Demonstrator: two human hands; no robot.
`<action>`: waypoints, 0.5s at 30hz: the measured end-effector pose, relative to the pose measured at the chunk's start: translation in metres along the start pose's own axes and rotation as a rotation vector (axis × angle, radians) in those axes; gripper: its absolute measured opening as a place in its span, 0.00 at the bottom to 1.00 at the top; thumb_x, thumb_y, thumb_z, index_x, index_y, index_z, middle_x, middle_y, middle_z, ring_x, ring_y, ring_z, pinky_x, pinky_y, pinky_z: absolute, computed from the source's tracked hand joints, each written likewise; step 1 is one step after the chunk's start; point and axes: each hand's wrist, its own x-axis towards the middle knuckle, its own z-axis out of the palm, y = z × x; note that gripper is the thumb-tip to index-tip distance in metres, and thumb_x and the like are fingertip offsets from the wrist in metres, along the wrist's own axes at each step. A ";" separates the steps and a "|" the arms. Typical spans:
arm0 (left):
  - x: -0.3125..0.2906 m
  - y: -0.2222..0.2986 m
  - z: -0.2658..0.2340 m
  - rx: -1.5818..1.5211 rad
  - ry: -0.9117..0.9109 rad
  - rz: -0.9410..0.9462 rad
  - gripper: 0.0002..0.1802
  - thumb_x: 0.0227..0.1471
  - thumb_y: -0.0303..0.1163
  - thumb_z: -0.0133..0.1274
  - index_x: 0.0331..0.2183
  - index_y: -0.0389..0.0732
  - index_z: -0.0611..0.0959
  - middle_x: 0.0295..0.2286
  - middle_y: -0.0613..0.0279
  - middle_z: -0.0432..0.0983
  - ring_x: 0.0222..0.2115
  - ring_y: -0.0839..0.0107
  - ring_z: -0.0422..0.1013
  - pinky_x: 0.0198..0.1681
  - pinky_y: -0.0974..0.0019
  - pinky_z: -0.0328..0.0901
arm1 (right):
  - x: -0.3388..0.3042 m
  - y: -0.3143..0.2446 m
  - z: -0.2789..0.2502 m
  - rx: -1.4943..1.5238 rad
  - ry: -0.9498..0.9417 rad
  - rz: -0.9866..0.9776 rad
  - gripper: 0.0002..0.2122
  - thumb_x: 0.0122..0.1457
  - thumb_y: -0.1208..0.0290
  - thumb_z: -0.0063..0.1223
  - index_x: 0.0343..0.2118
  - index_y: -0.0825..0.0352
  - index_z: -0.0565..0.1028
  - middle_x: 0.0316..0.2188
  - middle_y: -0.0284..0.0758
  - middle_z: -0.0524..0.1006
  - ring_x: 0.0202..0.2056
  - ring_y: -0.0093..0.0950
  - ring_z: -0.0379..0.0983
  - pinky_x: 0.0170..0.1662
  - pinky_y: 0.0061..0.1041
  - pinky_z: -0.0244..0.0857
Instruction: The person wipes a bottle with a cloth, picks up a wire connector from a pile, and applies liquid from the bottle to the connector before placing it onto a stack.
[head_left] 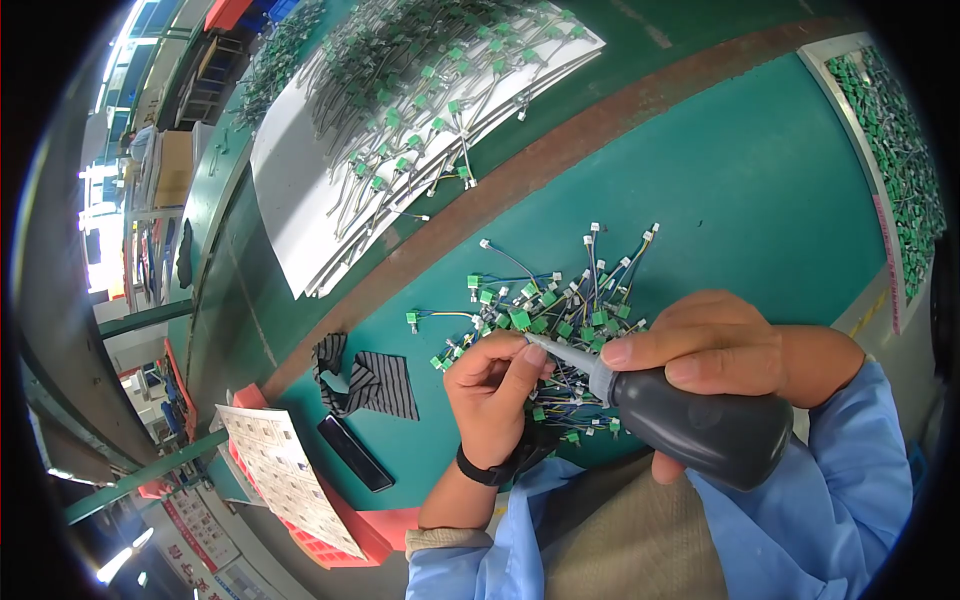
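Note:
My right hand (705, 350) is wrapped round a dark squeeze bottle (705, 420) with a grey tapered nozzle (562, 352). The bottle lies tilted, its nozzle pointing left to the fingertips of my left hand (490, 385). Those fingers are pinched on a small green connector (520, 319), which the nozzle tip touches or nearly touches; the fingers partly hide it. Around and beneath both hands spreads a loose pile of wired green connectors (597, 318) with white plugs, lying on the green table mat (730, 190).
A striped cloth (385, 385) and a black phone (355, 453) lie left of my left hand. A printed sheet (285, 470) rests on a red crate. Farther off, many wired connectors cover white sheets (285, 200). At right stands a tray (835, 85) full of green parts.

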 end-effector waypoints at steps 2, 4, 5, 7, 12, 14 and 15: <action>0.000 0.000 0.001 -0.006 0.004 -0.002 0.04 0.58 0.18 0.56 0.37 0.32 0.82 0.31 0.57 0.80 0.30 0.74 0.76 0.34 0.72 0.70 | 0.001 -0.001 -0.004 0.011 -0.073 0.032 0.38 0.43 0.62 0.80 0.54 0.68 0.65 0.51 0.57 0.76 0.36 0.39 0.83 0.33 0.29 0.77; 0.000 0.000 0.001 -0.020 0.012 -0.003 0.04 0.58 0.18 0.56 0.37 0.32 0.82 0.31 0.57 0.80 0.30 0.74 0.76 0.34 0.72 0.70 | 0.000 0.000 -0.005 0.000 -0.076 0.032 0.40 0.42 0.59 0.80 0.55 0.67 0.64 0.51 0.56 0.76 0.34 0.38 0.82 0.31 0.29 0.76; 0.000 0.000 0.001 -0.019 0.011 -0.003 0.04 0.58 0.18 0.56 0.37 0.32 0.82 0.31 0.57 0.80 0.30 0.74 0.76 0.34 0.72 0.70 | 0.000 0.000 -0.005 -0.012 -0.080 0.031 0.43 0.41 0.56 0.80 0.56 0.66 0.63 0.51 0.56 0.76 0.32 0.37 0.82 0.30 0.29 0.76; 0.000 0.000 0.001 -0.028 0.007 -0.001 0.04 0.58 0.19 0.56 0.37 0.32 0.82 0.31 0.58 0.80 0.30 0.74 0.76 0.34 0.72 0.70 | -0.001 0.001 -0.005 -0.023 -0.083 0.030 0.45 0.40 0.53 0.80 0.57 0.64 0.62 0.50 0.55 0.76 0.30 0.36 0.82 0.28 0.28 0.75; 0.000 0.001 0.001 -0.034 0.005 0.000 0.04 0.59 0.19 0.57 0.37 0.32 0.82 0.31 0.58 0.80 0.30 0.75 0.75 0.34 0.72 0.70 | -0.001 0.003 -0.005 -0.007 -0.086 0.028 0.43 0.42 0.53 0.79 0.57 0.65 0.61 0.50 0.56 0.77 0.28 0.35 0.81 0.27 0.27 0.75; 0.000 0.000 0.000 -0.034 0.003 -0.003 0.04 0.59 0.19 0.57 0.37 0.32 0.82 0.31 0.58 0.79 0.30 0.75 0.75 0.34 0.72 0.70 | 0.000 0.003 -0.005 -0.017 -0.086 0.026 0.42 0.44 0.53 0.78 0.56 0.65 0.62 0.49 0.55 0.77 0.28 0.35 0.81 0.27 0.27 0.75; 0.000 0.000 -0.001 -0.034 0.002 -0.006 0.04 0.59 0.19 0.57 0.37 0.32 0.82 0.31 0.58 0.79 0.30 0.75 0.75 0.35 0.71 0.70 | -0.001 0.003 -0.005 -0.016 -0.086 0.025 0.42 0.44 0.53 0.78 0.56 0.65 0.62 0.49 0.55 0.77 0.28 0.35 0.81 0.27 0.27 0.75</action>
